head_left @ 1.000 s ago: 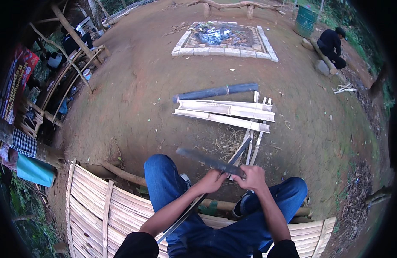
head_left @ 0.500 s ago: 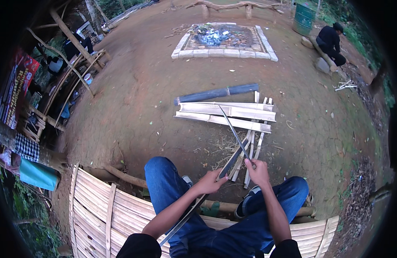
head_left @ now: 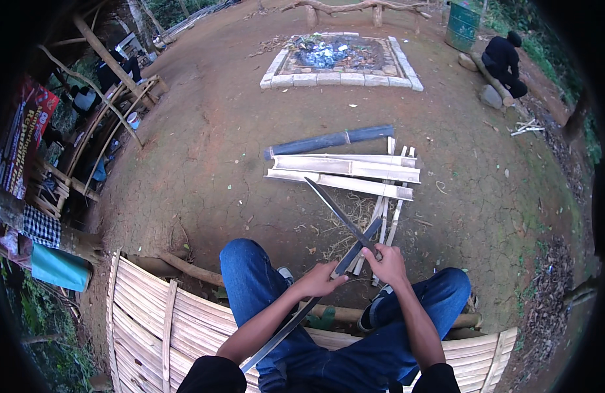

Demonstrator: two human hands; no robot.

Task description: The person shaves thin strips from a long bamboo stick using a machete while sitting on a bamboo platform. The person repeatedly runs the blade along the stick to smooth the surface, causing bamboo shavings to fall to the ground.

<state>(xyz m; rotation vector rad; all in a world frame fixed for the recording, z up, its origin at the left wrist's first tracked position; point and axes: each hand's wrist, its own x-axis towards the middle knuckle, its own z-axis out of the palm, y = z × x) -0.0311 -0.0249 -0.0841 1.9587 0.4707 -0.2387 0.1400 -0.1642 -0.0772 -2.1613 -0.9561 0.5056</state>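
Note:
My left hand (head_left: pixel 319 280) is closed around a long dark-skinned bamboo strip (head_left: pixel 286 331), which slants from beside my left hip up between my knees. In my right hand (head_left: pixel 386 263), closed on its handle, is a machete (head_left: pixel 333 208) with a long grey blade. That blade points away and to the left, crossing the strip just beyond my left hand; whether it cuts into the strip I cannot tell. Past both hands, pale shavings (head_left: pixel 338 232) litter the dirt. Thin bamboo sticks (head_left: pixel 395 223) lie right of them.
Split bamboo halves (head_left: pixel 355 187) and a dark bamboo piece (head_left: pixel 332 142) lie ahead. Beyond is a smouldering fire pit with a stone rim (head_left: pixel 342 80). A person (head_left: pixel 503 62) sits far right near a green drum (head_left: pixel 462 29). I sit on a slatted bamboo bench (head_left: pixel 142 308).
The machete's tip has swung left and nearer to me, and my right hand has shifted slightly left. The bamboo strip now shows more of its dark face.

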